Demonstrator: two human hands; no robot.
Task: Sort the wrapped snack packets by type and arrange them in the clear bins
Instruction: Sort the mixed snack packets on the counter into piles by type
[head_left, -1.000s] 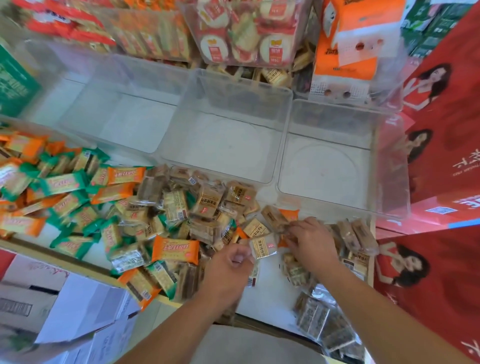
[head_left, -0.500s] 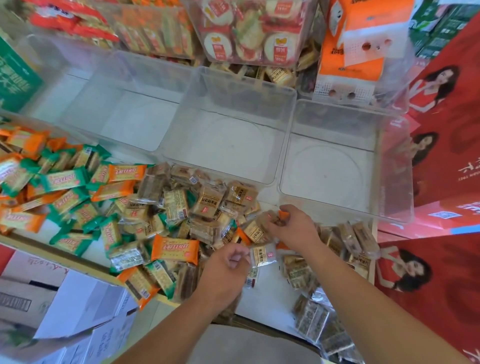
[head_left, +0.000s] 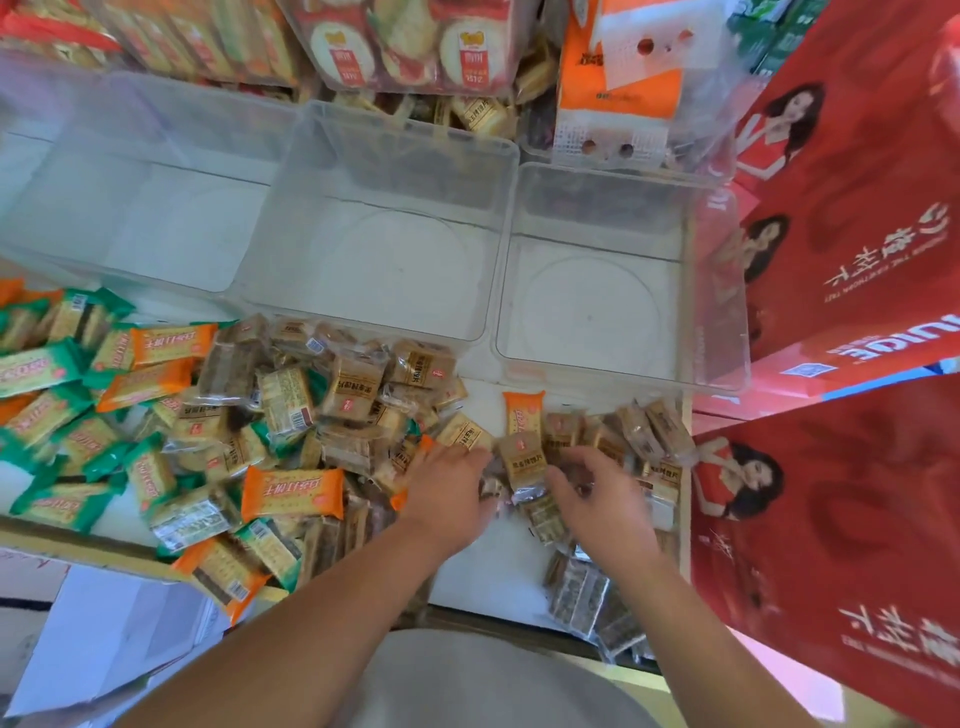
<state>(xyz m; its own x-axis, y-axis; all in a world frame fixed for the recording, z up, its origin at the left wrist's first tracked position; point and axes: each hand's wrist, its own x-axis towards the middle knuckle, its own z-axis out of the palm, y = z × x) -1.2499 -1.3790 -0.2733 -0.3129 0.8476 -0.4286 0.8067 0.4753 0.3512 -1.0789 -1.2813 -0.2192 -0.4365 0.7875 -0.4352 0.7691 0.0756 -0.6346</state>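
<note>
Picking step: left hand (head_left: 447, 499) and right hand (head_left: 597, 493) flank a brown packet (head_left: 527, 460) between their curled fingers (head_left: 462, 458), possibly gripping it, though blur leaves that untellable; next, it needs lifting into the clear bin (head_left: 623, 382) beyond the fingertips.

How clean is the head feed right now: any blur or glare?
Head view: right hand motion-blurred, left hand less so; green packets at left edge soft; brown packets mid-pile sharp; wide-angle bends the clear bins; pale haze over the leftmost bin.

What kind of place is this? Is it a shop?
Probably a snack shop or its stockroom. There is a big heap of wrapped snack packets, a row of empty clear bins, and red boxes stacked at the side.
</note>
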